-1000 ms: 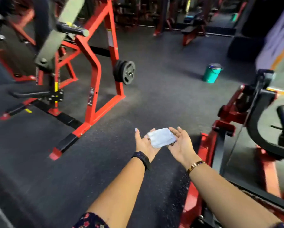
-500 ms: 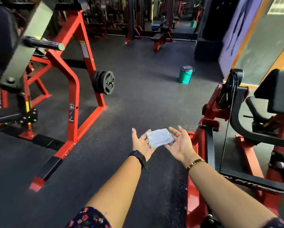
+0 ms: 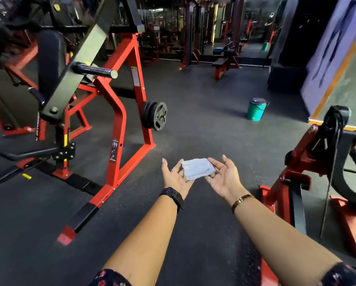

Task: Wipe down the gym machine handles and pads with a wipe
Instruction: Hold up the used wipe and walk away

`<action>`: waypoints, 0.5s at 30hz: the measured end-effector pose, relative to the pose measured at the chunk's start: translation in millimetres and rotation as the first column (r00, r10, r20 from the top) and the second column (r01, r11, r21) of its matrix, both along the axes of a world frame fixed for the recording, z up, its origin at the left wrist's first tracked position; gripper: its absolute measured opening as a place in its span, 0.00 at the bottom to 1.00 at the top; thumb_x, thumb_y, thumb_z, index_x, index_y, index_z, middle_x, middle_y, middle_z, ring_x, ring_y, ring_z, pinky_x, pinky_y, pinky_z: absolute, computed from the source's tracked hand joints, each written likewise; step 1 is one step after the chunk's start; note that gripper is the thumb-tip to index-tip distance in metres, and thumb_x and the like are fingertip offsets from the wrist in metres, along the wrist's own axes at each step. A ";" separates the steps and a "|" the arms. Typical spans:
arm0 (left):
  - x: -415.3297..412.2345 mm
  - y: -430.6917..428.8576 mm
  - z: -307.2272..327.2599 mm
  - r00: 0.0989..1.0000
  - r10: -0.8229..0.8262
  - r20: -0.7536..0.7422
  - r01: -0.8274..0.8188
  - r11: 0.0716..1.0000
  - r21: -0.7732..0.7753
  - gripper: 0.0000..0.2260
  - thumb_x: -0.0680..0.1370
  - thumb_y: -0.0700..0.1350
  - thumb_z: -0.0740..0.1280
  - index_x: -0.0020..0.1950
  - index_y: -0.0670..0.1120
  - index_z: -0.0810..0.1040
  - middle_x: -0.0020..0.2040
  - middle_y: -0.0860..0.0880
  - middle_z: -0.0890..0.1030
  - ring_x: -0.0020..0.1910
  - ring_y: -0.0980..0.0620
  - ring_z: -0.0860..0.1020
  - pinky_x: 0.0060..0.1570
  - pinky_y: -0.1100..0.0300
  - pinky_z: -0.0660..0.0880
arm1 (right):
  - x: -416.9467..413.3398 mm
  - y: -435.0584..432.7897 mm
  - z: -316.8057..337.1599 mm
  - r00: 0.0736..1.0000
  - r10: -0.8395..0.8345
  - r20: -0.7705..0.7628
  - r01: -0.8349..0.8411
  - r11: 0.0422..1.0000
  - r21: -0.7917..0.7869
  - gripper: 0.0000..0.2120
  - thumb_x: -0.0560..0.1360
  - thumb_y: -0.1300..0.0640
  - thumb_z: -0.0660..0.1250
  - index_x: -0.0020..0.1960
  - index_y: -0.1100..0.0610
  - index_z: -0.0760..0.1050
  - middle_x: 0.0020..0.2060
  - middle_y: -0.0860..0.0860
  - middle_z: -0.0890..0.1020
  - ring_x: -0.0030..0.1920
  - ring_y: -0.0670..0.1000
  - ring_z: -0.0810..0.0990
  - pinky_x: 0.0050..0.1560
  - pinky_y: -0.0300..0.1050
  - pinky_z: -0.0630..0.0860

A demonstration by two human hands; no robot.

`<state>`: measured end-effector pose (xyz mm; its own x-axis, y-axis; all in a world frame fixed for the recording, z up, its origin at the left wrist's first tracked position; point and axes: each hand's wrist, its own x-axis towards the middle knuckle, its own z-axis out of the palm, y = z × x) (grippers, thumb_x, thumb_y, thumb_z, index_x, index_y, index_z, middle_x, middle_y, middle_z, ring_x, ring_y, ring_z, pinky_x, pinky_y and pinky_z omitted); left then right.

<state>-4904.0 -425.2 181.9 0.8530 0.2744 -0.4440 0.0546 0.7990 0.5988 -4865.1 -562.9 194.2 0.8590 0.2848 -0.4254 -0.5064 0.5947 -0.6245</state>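
Both bare forearms reach from the bottom edge toward centre frame. The left hand (image 3: 176, 178) and right hand (image 3: 224, 176) lie palm-up, side by side, fingers relaxed, with a wipe (image 3: 197, 169) resting across both.

LANE: open floor (image 3: 204, 137) ran up the middle to the far bench (image 3: 224, 64) | LEFT EDGE: left machine (image 3: 119, 112) stood close, chrome peg (image 3: 94, 71) and weight plates (image 3: 155, 115) jutting toward the lane, foot bar (image 3: 84, 215) low across the floor | RIGHT EDGE: right machine (image 3: 296, 162) crowded the near corner | AHEAD RIGHT: green bucket (image 3: 256, 109) stood well apart, room either side
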 end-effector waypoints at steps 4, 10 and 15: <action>26.0 25.4 -0.5 0.998 0.066 0.016 -0.066 0.998 0.006 0.34 0.76 0.69 0.56 0.65 0.43 0.74 0.60 0.41 0.79 0.58 0.43 0.79 0.61 0.45 0.73 | 36.3 27.7 -2.3 0.999 0.042 0.006 -0.042 0.997 0.059 0.23 0.81 0.48 0.55 0.66 0.66 0.70 0.60 0.60 0.77 0.54 0.55 0.79 0.58 0.50 0.75; 101.1 56.9 -2.9 0.999 0.048 0.018 -0.048 0.999 -0.007 0.33 0.76 0.70 0.55 0.65 0.43 0.75 0.60 0.40 0.80 0.60 0.42 0.78 0.52 0.48 0.76 | 122.3 66.6 -5.6 0.996 0.086 0.000 -0.085 0.992 0.089 0.22 0.81 0.50 0.55 0.66 0.66 0.70 0.55 0.59 0.78 0.48 0.54 0.79 0.51 0.46 0.76; 198.0 74.9 15.9 0.999 0.032 0.033 -0.032 0.999 0.019 0.36 0.76 0.69 0.54 0.70 0.42 0.71 0.63 0.39 0.78 0.59 0.42 0.79 0.47 0.50 0.76 | 207.1 83.0 5.9 0.993 0.115 0.020 -0.116 0.990 0.083 0.22 0.81 0.50 0.55 0.66 0.65 0.71 0.54 0.58 0.79 0.49 0.53 0.78 0.53 0.47 0.75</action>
<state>-4706.1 -350.3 197.9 0.8577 0.3101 -0.4101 0.0090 0.7885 0.6150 -4658.0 -479.8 200.2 0.8243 0.4169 -0.3830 -0.5658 0.5832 -0.5829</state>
